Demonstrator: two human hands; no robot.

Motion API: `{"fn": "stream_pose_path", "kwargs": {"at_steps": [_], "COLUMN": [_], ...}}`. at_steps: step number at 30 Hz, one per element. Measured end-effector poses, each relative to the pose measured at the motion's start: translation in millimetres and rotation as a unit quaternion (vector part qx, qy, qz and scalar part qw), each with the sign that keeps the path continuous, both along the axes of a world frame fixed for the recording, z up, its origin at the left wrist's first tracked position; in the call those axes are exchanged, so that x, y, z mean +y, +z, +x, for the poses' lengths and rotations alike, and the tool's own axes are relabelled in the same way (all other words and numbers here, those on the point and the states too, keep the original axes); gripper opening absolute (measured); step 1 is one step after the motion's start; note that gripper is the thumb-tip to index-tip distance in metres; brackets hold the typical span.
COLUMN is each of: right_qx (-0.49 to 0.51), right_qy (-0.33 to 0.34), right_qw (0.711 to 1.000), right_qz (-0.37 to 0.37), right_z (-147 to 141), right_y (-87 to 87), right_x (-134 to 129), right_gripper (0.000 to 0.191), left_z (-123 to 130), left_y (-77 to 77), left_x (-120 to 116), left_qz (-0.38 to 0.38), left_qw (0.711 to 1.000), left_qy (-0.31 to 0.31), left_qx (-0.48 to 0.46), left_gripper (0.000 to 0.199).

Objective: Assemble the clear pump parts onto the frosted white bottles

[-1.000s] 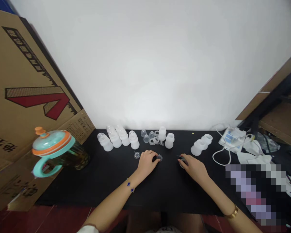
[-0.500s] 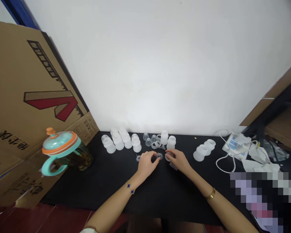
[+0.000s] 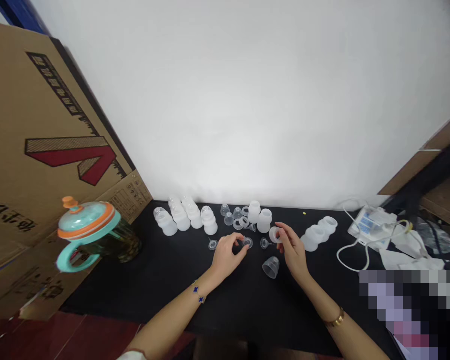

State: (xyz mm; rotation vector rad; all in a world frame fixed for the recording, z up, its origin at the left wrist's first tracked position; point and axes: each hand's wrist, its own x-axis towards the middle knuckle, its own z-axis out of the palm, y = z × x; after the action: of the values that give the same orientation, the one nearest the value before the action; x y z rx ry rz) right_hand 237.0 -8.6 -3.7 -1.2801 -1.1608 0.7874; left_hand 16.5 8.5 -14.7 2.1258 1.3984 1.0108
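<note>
My left hand (image 3: 228, 254) rests on the black table, thumb and forefinger curled at the edge of a clear bottle nipple (image 3: 248, 243). Another clear nipple (image 3: 213, 244) lies just left of that hand. My right hand (image 3: 294, 254) pinches a whitish bottle collar ring (image 3: 274, 235), raised a little off the table. Below the ring, a clear nipple (image 3: 264, 243) lies on its side. A clear dome cap (image 3: 271, 268) sits tipped over nearer to me. Behind the hands are loose rings (image 3: 240, 223), clear domed pieces (image 3: 229, 219) and two open white bottles (image 3: 264, 221).
Capped white bottles (image 3: 180, 217) stand in rows at the back left. Several open white bottles (image 3: 318, 235) are at the right. A teal-lidded jug (image 3: 93, 235) stands by a large cardboard box (image 3: 60, 120). White cables and a box (image 3: 371, 227) lie far right.
My right hand has moved right and lifted a collar ring. The dome cap and a nipple now show on the table beneath it. My left hand stays in nearly the same place.
</note>
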Motion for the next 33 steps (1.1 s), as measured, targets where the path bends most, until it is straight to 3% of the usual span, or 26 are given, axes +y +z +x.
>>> {"fn": "stream_pose_path", "kwargs": {"at_steps": [5,9,17,24,28,33], "right_qx": [0.165,0.214,0.202,0.140,0.163,0.150], "right_qy": [0.031,0.083,0.082,0.061,0.056,0.047], "right_qw": [0.984,0.971,0.975,0.988,0.985,0.987], "right_qz": [-0.054,-0.066,-0.035,0.020,-0.002,-0.037], "right_z": [-7.8,-14.0,-18.8,-5.7,4.7,6.6], "right_y": [-0.9,0.9,-2.7,6.2,7.3,-3.3], "right_x": [1.8,-3.6,-13.3,-14.1,-4.0,6.5], "right_gripper": [0.044,0.037,0.029,0.025,0.026,0.032], "left_z": [-0.3,-0.4,0.4,0.3,0.6,1.2], "left_y": [-4.7,-5.4,-4.4,-2.5,-1.6,-1.0], "left_x": [2.6,3.3,2.3,1.3,0.1,-0.8], "left_qz": [0.018,0.041,0.061,0.061,0.063,0.071], "left_qw": [0.999,0.998,0.997,0.997,0.996,0.996], "left_qy": [-0.031,-0.039,-0.046,-0.047,-0.053,-0.055], "left_qx": [-0.018,-0.017,-0.016,-0.019,-0.024,-0.024], "left_gripper": [0.025,0.020,0.018,0.018,0.018,0.019]}}
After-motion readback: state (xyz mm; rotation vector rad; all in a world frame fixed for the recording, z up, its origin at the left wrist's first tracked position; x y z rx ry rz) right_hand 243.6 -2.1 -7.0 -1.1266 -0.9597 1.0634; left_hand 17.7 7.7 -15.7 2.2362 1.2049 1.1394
